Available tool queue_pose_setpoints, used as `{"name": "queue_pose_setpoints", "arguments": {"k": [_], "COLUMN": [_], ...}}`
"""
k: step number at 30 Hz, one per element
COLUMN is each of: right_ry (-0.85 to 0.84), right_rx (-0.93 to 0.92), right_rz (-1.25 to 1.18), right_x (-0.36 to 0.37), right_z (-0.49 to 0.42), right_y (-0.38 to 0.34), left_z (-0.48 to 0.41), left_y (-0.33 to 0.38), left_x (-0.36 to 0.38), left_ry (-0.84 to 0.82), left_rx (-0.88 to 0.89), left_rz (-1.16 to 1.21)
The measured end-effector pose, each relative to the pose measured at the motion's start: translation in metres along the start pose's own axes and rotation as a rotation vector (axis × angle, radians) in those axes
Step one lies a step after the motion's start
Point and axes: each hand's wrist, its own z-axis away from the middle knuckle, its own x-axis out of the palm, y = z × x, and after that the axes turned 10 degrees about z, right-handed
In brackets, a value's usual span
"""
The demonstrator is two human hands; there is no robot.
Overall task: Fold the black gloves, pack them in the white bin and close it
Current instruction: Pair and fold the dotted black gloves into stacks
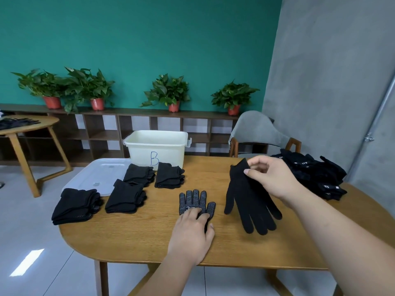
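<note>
Worktop (213, 248): it was wooden, with a rounded near-left corner.
Bin (145, 154): it was white and marked with a blue "B". It stood open at the far edge, a little left of the middle.
Lid (92, 176): it lay flat at the far-left corner, just beside the bin and not on it.
Stacks (126, 196): four stacks of folded black gloves sat on the left half. Two were just in front of the bin, and two were nearer, the last one close to the left edge. The three left ones met the rim of the lid.
Dotted glove (193, 199): it lay flat near the middle, toward the near edge, with the dotted side up. Its fingers pointed to the far edge.
Left grip (192, 231): its fingers were rather straight and pressed down on the cuff end of the dotted glove. It held nothing.
Plain glove (250, 201): it was right of the dotted glove and apart from it. Its cuff was raised and its fingers pointed to the near edge. Whether the fingertips touched the worktop, I could not tell.
Right grip (271, 178): it pinched the cuff of the plain glove between thumb and fingers, above the right half.
Pile (314, 174): loose black gloves with small labels lay at the far-right corner, behind the right grip.
Chair (256, 129): it was grey and stood behind the far edge, on the right.
Shelf (106, 129): it was low and ran along the green wall, and four potted plants (166, 90) stood on it.
Side table (27, 124): it stood far to the left, with dark gloves on it.
</note>
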Motion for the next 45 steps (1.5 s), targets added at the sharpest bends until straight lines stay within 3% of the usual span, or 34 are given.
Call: {"name": "queue_pose_setpoints", "arguments": {"k": [4,6,8,11,13,17,22,24,27,33,38,45], "right_ry": [0.258,0.275,0.168,-0.27,-0.416,-0.157,-0.215,-0.099,0.015,-0.457,-0.494,-0.375], "right_rx": [-0.06,-0.101,-0.127,-0.109,-0.1,-0.129,-0.137,-0.139,-0.132,0.009,0.129,0.187], "right_rz": [-0.047,-0.035,0.158,0.566,0.692,0.565,0.704,0.822,0.785,0.878,0.924,0.913], "right_x": [-0.008,-0.006,0.003,0.026,0.042,0.066,0.093,0.096,0.098,0.117,0.123,0.129], "right_z": [-0.008,-0.004,0.004,0.028,0.044,0.055,0.063,0.061,0.055,0.057,0.059,0.075], "right_y": [-0.002,0.004,0.022,0.057,0.076,0.095,0.1,0.099,0.095,0.093,0.083,0.077], "left_z": [-0.001,-0.002,-0.003,-0.003,-0.002,-0.004,-0.003,-0.003,-0.005,-0.007,-0.015,-0.019], "left_y": [-0.001,-0.001,-0.001,-0.001,-0.001,-0.001,-0.001,-0.001,-0.001,-0.002,-0.001,0.001], "left_x": [0.0,0.001,0.001,0.0,0.0,0.0,0.002,0.002,0.002,0.002,0.004,0.003], "left_ry": [0.005,0.004,0.0,-0.006,-0.007,-0.001,-0.002,0.008,0.044,-0.098,-0.289,-0.368], "left_rx": [0.003,-0.001,-0.002,-0.007,-0.004,0.0,0.009,0.015,0.044,0.028,-0.049,-0.06], "left_rz": [0.006,0.009,0.006,0.002,0.002,-0.006,-0.019,-0.031,-0.081,-0.064,-0.154,-0.216]}}
